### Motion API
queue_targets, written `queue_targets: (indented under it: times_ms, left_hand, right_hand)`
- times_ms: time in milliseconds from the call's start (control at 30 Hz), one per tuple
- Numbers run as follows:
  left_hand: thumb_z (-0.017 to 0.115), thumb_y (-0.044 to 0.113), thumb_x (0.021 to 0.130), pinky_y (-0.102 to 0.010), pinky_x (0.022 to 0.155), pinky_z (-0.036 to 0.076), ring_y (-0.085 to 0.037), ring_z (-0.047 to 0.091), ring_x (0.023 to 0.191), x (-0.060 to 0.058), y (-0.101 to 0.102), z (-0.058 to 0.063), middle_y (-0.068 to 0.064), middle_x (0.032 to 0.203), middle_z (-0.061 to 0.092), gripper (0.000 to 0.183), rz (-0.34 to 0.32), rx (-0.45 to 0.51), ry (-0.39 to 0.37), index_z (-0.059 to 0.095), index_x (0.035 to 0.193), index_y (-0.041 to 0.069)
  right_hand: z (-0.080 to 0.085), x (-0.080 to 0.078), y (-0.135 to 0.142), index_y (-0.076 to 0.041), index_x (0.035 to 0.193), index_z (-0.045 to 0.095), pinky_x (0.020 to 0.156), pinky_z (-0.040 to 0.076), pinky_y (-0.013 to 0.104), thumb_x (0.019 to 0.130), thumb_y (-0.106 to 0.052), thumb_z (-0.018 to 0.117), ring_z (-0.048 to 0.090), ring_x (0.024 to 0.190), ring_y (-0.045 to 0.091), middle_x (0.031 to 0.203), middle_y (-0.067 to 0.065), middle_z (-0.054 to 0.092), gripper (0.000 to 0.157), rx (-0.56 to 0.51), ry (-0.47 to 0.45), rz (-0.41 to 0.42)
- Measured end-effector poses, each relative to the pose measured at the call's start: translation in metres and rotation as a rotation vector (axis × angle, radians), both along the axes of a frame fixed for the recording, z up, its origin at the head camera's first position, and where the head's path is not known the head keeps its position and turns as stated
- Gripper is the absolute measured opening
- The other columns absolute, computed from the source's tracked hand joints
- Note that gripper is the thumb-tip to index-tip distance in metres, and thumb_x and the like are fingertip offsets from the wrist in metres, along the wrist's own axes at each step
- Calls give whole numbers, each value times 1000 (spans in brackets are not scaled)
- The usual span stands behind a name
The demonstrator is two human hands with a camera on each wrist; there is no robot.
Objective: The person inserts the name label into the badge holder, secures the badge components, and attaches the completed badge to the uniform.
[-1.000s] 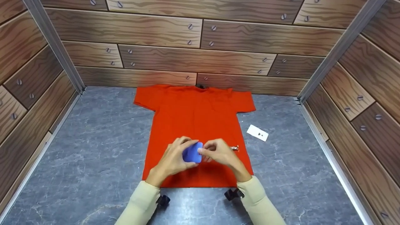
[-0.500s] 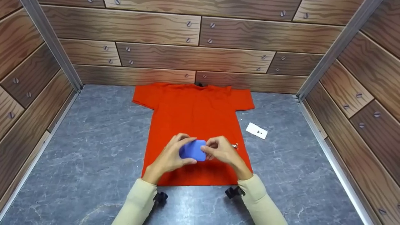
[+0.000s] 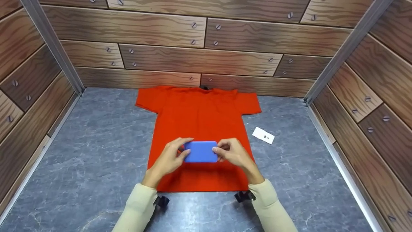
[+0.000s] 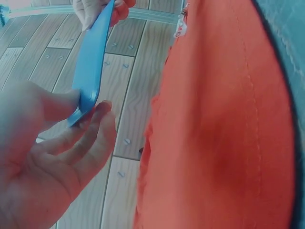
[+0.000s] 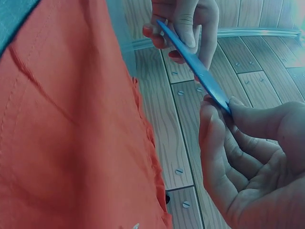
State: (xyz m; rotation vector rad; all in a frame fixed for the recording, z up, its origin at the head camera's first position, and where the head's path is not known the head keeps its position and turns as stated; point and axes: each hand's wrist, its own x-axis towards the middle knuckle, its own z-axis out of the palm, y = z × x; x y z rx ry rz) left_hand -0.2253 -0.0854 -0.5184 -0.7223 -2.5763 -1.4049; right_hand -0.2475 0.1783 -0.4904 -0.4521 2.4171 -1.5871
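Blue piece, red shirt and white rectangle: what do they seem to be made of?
Blue piece: probably plastic, possibly silicone; smooth, with a soft sheen in the left wrist view.
Red shirt: cloth, matte; soft folds and stitch lines show, but the fibre can't be told.
White rectangle: perhaps card or plastic; it looks flat and plain with small dark marks, too small to settle.

The left hand (image 3: 168, 157) and right hand (image 3: 236, 154) both pinch, facing each other, with the forearms (image 3: 137, 206) angled inward.
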Motion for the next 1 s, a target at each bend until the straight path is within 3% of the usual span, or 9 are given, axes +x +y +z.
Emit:
queue_targets:
  times_ms: [333,767,1000]
  left_hand:
    - [66,4,99,-22,69,61,-20,68,86,2,2,-2,-12,113,66,40,9,91,-8,64,138,10]
    - [72,7,96,-32,68,61,-15,64,78,2,3,-2,-10,105,68,35,28,89,21,68,130,9]
    - [76,6,92,-33,69,62,-15,66,75,1,2,0,-9,97,70,33,41,99,65,73,124,9]
  right_hand:
    - [-1,1,0,6,92,71,65,64,49,96,-10,73,67,57,15,74,12,71,17,-6,-51,-9]
    - [-5,2,-6,3,91,67,68,64,52,89,-12,82,69,61,15,75,9,70,21,-17,-42,-70]
    - [-4,3,-10,1,87,65,64,63,53,88,-9,81,63,58,11,68,3,62,20,33,28,-79]
